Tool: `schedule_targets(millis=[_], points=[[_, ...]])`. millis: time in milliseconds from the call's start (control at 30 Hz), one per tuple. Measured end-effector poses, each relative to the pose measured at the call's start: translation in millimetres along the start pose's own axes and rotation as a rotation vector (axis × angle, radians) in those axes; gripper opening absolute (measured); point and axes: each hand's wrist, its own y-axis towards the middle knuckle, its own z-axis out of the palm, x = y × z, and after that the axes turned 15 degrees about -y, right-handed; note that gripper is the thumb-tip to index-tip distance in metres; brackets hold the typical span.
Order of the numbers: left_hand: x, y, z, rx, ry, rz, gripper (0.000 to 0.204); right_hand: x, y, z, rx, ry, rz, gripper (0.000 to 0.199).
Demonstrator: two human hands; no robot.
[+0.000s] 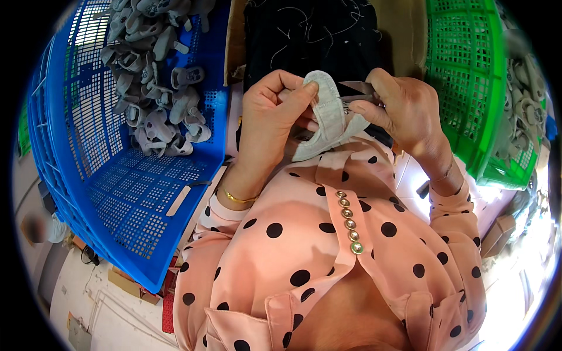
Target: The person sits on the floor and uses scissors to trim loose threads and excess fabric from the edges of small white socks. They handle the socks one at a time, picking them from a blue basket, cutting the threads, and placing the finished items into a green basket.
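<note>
My left hand (272,111) is closed on a pale grey baby shoe upper (328,111), thumb pressed on its rounded end. The piece has stitched edges, a strap and some dark marking on its inner side. Close by on the right, my right hand (407,108) is wrapped round thread snips (358,88), whose pointed metal blades stick out toward the upper. Their handles are hidden in the palm. The thumb of that hand lies beside the upper's strap; whether it touches cannot be made out.
On the left stands a blue plastic basket (137,202) with a heap of similar grey pieces (155,117). A green basket (462,76) on the right holds more. Black cloth (316,47) strewn with loose threads covers my lap, between cardboard edges (236,41).
</note>
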Motion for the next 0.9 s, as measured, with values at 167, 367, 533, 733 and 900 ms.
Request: schedule_targets(millis=[167,367,533,733,900], points=[[-1,-1,2,0.002,-0.006,-0.005,0.009,0,2,1,-0.042,-0.218,-0.076,0.044],[-1,-3,5,0.011,-0.016,0.000,0.009,2,4,-3,-0.078,-0.264,-0.107,0.045],[1,-3,6,0.030,-0.006,0.018,0.009,1,4,-5,-0.077,-0.332,-0.138,0.045],[4,-6,5,0.055,0.036,0.062,0.009,2,5,-9,0.020,-0.292,-0.151,0.046],[3,-7,4,0.032,0.045,0.036,0.010,-7,2,2,0.085,0.122,0.120,0.040]])
